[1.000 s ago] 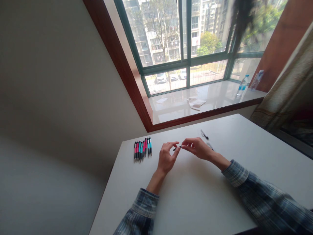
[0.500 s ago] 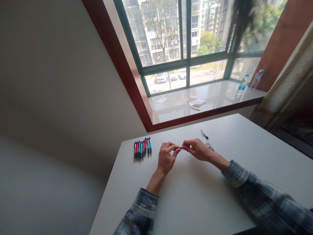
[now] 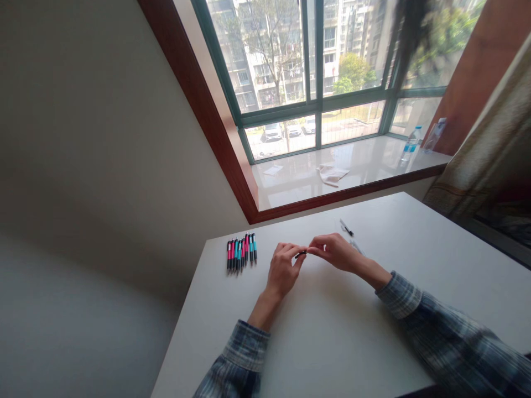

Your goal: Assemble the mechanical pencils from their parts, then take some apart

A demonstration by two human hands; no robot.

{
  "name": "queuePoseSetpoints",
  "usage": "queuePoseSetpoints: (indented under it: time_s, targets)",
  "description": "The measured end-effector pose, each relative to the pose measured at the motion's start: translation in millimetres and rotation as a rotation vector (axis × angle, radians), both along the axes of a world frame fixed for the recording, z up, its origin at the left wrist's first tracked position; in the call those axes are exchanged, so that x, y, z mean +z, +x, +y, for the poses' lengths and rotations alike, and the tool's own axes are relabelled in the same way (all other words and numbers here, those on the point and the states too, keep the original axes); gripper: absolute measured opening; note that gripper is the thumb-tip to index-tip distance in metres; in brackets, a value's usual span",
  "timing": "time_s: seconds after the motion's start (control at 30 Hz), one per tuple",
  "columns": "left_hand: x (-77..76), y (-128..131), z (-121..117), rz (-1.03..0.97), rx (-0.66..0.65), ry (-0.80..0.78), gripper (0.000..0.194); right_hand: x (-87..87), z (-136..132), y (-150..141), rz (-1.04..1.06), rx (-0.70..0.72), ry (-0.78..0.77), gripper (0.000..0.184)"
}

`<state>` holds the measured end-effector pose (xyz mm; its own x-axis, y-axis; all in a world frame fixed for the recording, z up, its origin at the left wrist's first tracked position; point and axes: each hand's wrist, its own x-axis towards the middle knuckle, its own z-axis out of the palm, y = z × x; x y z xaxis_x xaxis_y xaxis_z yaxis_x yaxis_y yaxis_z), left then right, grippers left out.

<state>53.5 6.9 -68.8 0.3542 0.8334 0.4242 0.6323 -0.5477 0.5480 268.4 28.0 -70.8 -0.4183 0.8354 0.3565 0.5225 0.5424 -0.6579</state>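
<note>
At the white table's (image 3: 290, 354) near edge, seen from the head-worn view, the left hand (image 3: 282, 266) is curled closed, its fingertips pinching one end of a small black pen part (image 3: 301, 254). The right hand (image 3: 334, 251) is likewise closed in a pinch at the part's other end, though the fingers partly hide the contact. The part sits midway between the hands. At nine o'clock from it lies a tight row of pink and teal pens (image 3: 241, 253); at two o'clock, a loose dark pen piece (image 3: 346, 228). Judged on handling: a part this small calls for steady fingertip pressure, wrists low, and a straight line between both hands, so it does not slip.
</note>
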Motion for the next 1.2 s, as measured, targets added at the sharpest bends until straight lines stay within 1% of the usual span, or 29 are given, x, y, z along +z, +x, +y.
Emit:
queuePoseSetpoints:
  time_s: [0.03, 0.1, 0.2, 0.33, 0.47, 0.67, 0.83, 0.93, 1.03, 1.1, 1.2]
  targets:
    - [-0.7, -1, 0, -0.008, 0.009, -0.004, 0.016, 2.0, 1, 3, 0.004, -0.026, 0.010, 0.030]
    - [-3.3, -3, -1, -0.034, 0.032, -0.022, 0.016, 5.0, 5, 12, 0.010, -0.126, 0.041, 0.025]
    - [-9.3, -7, -2, -0.065, 0.063, -0.055, 0.016, 3.0, 16, 33, -0.027, -0.292, 0.062, 0.018]
    - [-14.9, -10, -4, -0.064, 0.082, -0.069, 0.015, -11.4, 32, 61, -0.137, -0.505, 0.024, 0.014]
    - [-14.3, -12, -6, -0.050, 0.095, -0.081, 0.011, -25.2, 42, 78, -0.219, -0.596, -0.061, 0.015]
    - [-9.9, -13, -7, -0.052, 0.128, -0.081, 0.011, -29.8, 44, 84, -0.296, -0.631, -0.179, 0.019]
    - [-11.3, -14, -4, -0.062, 0.133, -0.018, 0.014, -30.8, 43, 83, -0.341, -0.641, -0.235, 0.021]
    - [-13.2, -14, -3, -0.071, 0.131, 0.008, 0.013, -30.1, 42, 83, -0.337, -0.617, -0.229, 0.021]
    - [-14.2, -14, -2, -0.075, 0.143, 0.003, 0.014, -28.6, 42, 82, -0.333, -0.553, -0.183, 0.022]
    - [-14.5, -15, -2, -0.055, 0.152, 0.009, 0.015, -28.0, 42, 82, -0.350, -0.527, -0.157, 0.022]
    - [-15.2, -16, -3, -0.004, 0.164, 0.019, 0.018, -28.2, 42, 82, -0.367, -0.524, -0.162, 0.022]
